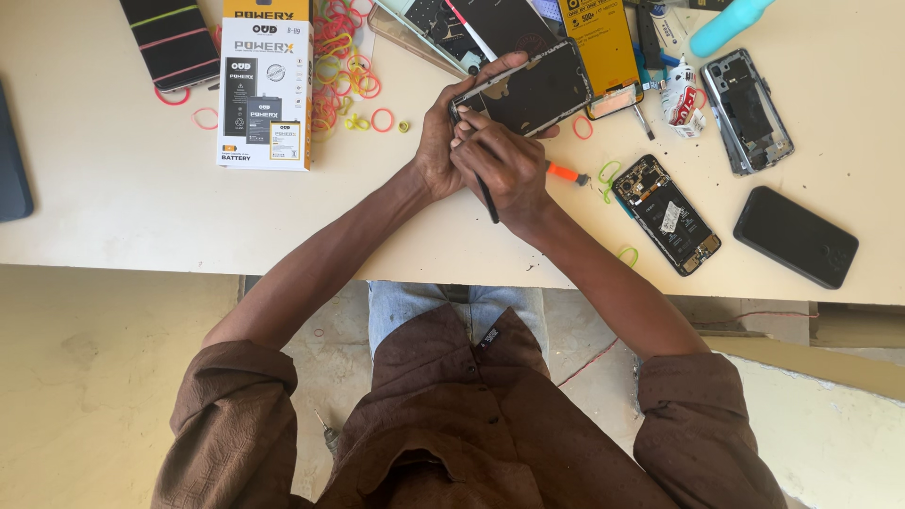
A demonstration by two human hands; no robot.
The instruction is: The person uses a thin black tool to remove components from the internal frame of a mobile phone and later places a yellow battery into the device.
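Observation:
My left hand (441, 132) grips the near-left end of an opened phone (528, 92), holding it tilted just above the cream table (123, 207). My right hand (501, 165) is shut on a thin black tool (487, 200). The tool's upper end meets the phone's lower left corner, and its handle points back toward me. The two hands touch each other at the phone's edge.
A white and yellow battery box (264, 90) lies left beside a pile of coloured rubber bands (339, 57). An orange-tipped screwdriver (566, 172), an open phone body (666, 213), a black phone (795, 236), another open frame (748, 111) and a teal bottle (726, 26) lie right.

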